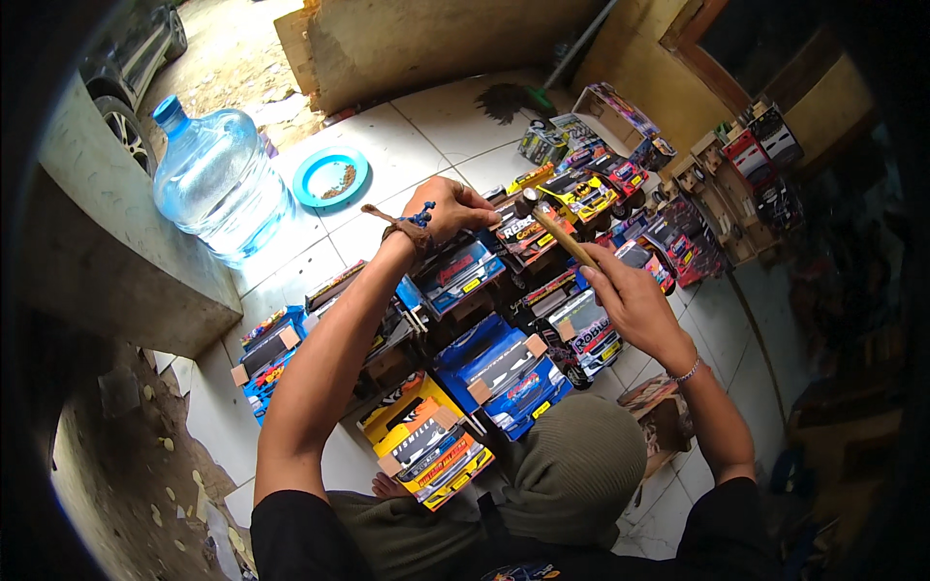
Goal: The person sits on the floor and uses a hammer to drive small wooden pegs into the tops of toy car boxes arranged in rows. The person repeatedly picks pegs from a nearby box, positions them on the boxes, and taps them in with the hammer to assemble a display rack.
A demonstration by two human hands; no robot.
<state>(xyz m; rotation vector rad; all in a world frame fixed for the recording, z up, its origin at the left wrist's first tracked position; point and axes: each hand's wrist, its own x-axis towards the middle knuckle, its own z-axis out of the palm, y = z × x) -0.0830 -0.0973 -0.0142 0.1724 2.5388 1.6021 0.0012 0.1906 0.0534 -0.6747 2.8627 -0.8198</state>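
An orange-and-black toy truck (525, 235) is standing among other toy trucks on the tiled floor (412, 126). The right hand (630, 295) is gripping a hammer (569, 240) by its wooden handle, its head showing at that truck's far edge. The left hand (448, 208) is curling its fingers at the truck's far left corner; whether they are pinching anything, I cannot tell. Left of the truck, a blue plate (302, 182) and a water jug (218, 189) are resting.
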